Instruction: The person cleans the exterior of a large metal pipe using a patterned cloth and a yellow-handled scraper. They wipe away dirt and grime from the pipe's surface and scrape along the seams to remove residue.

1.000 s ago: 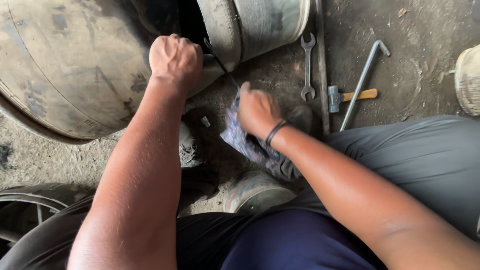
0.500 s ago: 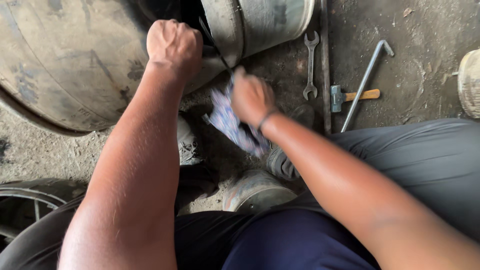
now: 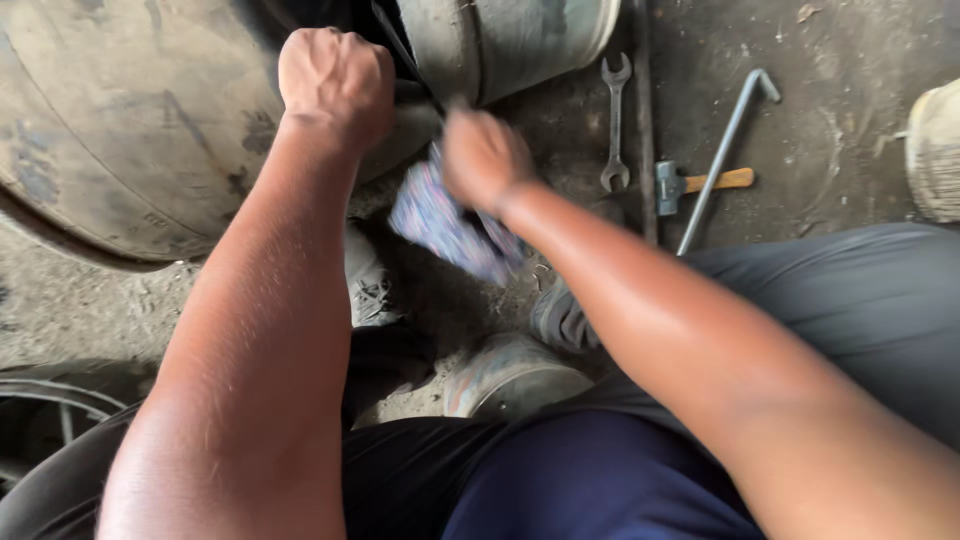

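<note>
My left hand [image 3: 335,85] is closed in a fist around a dark thin bar [image 3: 405,55] that runs into the gap between a large dusty tyre [image 3: 120,130] and a grey metal rim [image 3: 500,45]. Just to its right, my right hand [image 3: 482,158] is blurred with motion and grips a patterned bluish cloth [image 3: 445,220] that hangs below it, close to the bar and the rim's edge.
On the dirt floor to the right lie an open-ended spanner [image 3: 613,120], a small hammer with a wooden handle [image 3: 695,183], a bent metal rod [image 3: 725,150] and a long straight bar [image 3: 645,120]. My shoes [image 3: 505,375] and grey-trousered leg [image 3: 830,290] fill the foreground.
My right hand has risen with the cloth toward the rim and the bar. My left fist has held its grip, shifting slightly up in view.
</note>
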